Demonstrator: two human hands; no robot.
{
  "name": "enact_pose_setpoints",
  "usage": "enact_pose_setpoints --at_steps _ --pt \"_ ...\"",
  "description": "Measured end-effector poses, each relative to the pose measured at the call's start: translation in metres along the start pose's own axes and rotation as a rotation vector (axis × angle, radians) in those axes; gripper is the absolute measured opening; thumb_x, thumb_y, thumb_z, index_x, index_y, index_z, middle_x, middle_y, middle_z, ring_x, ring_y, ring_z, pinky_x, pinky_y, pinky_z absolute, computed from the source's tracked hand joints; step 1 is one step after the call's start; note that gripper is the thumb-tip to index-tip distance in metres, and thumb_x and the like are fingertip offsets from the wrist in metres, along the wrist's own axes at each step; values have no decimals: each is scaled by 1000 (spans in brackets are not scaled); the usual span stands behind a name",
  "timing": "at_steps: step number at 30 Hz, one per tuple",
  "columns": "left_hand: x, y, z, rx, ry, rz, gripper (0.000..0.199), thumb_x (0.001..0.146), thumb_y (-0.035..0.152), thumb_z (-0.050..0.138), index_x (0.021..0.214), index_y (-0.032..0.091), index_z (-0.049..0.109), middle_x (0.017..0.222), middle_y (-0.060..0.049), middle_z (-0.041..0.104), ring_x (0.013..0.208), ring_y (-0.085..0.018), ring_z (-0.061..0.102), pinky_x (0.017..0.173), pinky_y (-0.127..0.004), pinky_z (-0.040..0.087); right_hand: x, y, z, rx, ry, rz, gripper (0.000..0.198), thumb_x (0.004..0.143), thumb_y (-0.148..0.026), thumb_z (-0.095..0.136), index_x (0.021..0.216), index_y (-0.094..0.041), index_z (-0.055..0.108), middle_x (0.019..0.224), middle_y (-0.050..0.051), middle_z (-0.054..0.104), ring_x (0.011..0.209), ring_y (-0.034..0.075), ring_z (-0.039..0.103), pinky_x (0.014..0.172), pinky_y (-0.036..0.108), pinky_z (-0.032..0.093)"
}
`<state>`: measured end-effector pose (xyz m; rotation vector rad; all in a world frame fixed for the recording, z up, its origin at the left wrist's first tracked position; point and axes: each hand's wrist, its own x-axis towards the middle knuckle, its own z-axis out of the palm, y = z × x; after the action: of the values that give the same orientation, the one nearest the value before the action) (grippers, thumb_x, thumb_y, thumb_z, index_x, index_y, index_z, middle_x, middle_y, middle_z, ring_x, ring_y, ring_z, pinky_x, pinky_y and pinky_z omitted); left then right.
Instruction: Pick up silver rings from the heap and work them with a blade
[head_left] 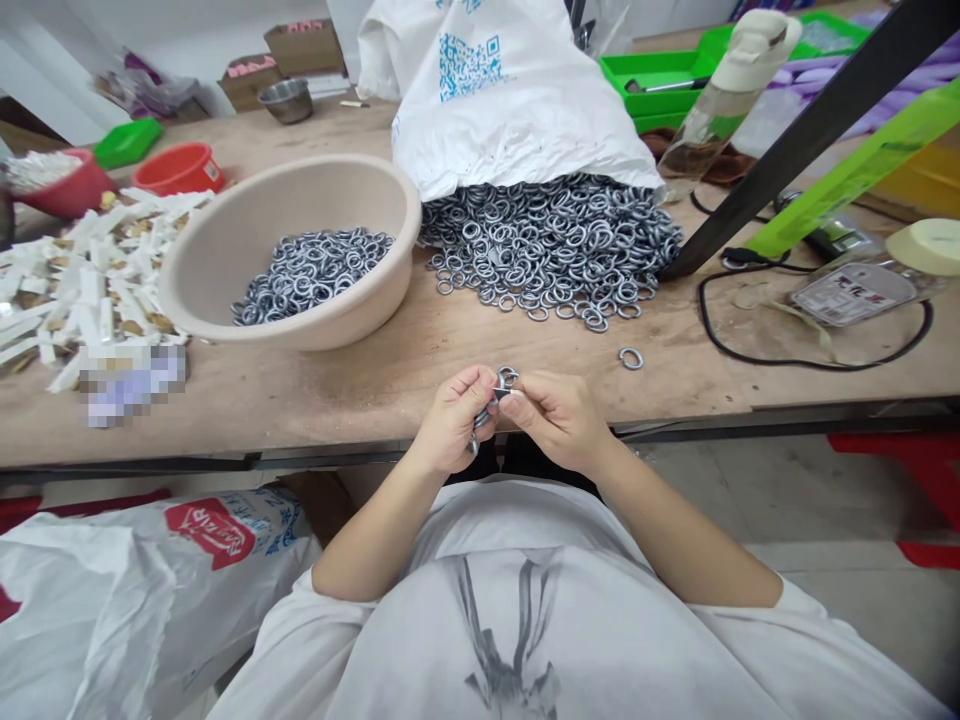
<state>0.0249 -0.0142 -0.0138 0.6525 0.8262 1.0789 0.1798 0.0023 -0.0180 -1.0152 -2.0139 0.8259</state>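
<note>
My left hand (459, 415) and my right hand (559, 415) meet at the table's front edge, both closed. Between their fingertips are metal rings (508, 377), with a small dark piece beside them that I cannot make out. More rings stick out below the left fingers. My right thumb and fingers pinch at the same spot from the other side. Ahead lies a heap of grey metal rings (555, 250), spilling from the mouth of a white sack (525, 120). One loose ring (631, 358) lies apart on the wood. To the left, a beige basin (352, 320) holds many more rings.
White scraps (90, 290) cover the left of the table (360, 385). A black post (795, 150) slants up at the right, near a cable (810, 362), a jar (855, 290) and a bottle (712, 120). Green trays (652, 75) stand behind.
</note>
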Motion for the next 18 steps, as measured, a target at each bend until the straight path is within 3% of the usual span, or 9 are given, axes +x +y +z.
enact_pose_setpoints --at_steps 2,5,8,10,13,16,18 --pt "-4 0 0 36 -42 -2 50 66 53 87 70 16 53 58 6 46 40 -1 31 36 -14 18 6 9 -3 48 39 69 61 95 -70 39 61 -21 48 58 -1 46 56 13 44 56 28 31" --pt "-6 0 -4 91 -68 0 49 68 54 84 68 15 53 60 5 47 40 -1 30 37 -16 18 12 29 -18 68 250 189 64 91 -78 37 60 -22 44 57 -1 43 58 14 44 57 29 34" --pt "2 0 -14 228 15 89 46 75 57 77 71 17 55 62 5 46 42 -3 27 40 -19 18 7 48 -46 -139 386 290 57 92 -72 44 69 -22 57 63 1 52 65 18 51 63 31 39" --pt "14 2 -20 497 94 227 39 83 53 70 73 18 58 61 4 46 47 -7 32 45 -21 23 -3 57 -64 -415 396 389 47 89 -66 55 78 -22 67 74 6 62 75 24 58 67 35 41" --pt "33 5 -25 1091 167 465 24 90 38 62 75 19 63 71 -3 56 67 -16 49 63 -27 38 -19 65 -81 -726 307 515 36 85 -55 67 93 -20 75 92 15 68 88 34 62 72 42 45" --pt "45 6 -25 1568 174 510 21 95 30 52 85 20 67 92 -11 66 90 -26 56 82 -37 43 -29 71 -86 -778 272 569 30 85 -46 68 94 -19 76 98 17 69 91 36 63 75 46 47" --pt "47 5 -25 1719 182 505 24 97 28 48 96 20 71 105 -13 70 102 -31 55 91 -43 41 -31 76 -87 -735 306 565 26 85 -43 68 93 -19 75 99 15 70 94 36 62 77 46 47"
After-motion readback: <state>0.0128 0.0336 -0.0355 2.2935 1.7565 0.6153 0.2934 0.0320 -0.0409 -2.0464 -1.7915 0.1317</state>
